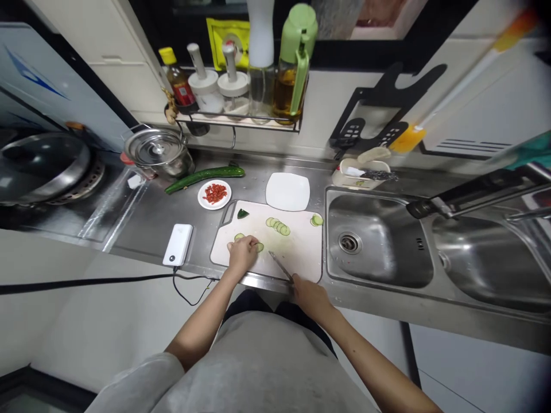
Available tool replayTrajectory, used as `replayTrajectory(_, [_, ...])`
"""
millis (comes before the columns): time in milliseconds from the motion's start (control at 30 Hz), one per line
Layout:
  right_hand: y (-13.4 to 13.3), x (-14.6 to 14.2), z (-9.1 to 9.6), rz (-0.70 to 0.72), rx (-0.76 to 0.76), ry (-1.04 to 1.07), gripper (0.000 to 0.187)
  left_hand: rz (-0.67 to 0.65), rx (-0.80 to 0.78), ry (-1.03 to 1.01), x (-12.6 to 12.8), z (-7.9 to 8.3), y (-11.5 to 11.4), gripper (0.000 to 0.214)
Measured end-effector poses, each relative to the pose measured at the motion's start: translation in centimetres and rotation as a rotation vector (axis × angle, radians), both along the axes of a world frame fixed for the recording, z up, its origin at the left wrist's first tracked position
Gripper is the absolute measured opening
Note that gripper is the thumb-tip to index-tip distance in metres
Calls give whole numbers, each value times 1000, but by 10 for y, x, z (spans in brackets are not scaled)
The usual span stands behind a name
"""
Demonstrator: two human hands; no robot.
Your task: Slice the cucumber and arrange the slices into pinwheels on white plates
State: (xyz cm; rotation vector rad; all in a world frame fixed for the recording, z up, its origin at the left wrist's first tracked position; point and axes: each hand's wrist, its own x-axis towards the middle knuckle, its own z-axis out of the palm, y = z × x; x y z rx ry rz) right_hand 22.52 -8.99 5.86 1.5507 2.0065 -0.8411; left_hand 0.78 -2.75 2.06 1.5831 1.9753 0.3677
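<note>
My left hand (242, 253) is closed over a piece of cucumber (259, 247) on the white cutting board (301, 252). The cut face pokes out to the right of my fingers. In my right hand (310, 295) is the handle of a knife (280, 265), its blade angled up and left over the board, apart from the cucumber. A row of overlapping cucumber slices (278, 226) lies farther back on the board. More slices (317, 220) rest at its right edge, and a dark green cucumber end (243, 213) sits near the board's handle.
Behind the board are a white square plate (287, 192), a small dish of chopped red pieces (214, 194) and a whole cucumber (205, 178). A white power bank (178, 245) with a cable lies left. The steel sink (379, 246) adjoins the right side.
</note>
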Motion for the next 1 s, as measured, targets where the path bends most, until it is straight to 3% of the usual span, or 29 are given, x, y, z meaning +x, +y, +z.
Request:
replayTrajectory(233, [3,2,-3,5,-11,6,25,252,43,41,-38,-11,5,18])
replayTrajectory(433, [4,4,-6,-1,0,18,25,242,81,186,-43,-24,8,17])
replayTrajectory(600, [2,8,-10,-32,41,90,24,253,146,197,-37,-25,5,27])
replayTrajectory(667, [1,12,-11,-85,78,128,24,205,171,181,-25,-24,8,29])
replayTrajectory(867, [7,32,-16,-341,213,95,30,-193,180,95,41,-21,37,32])
replayTrajectory(1000, [14,47,-21,-409,292,95,29,-368,149,144,70,-23,62,38])
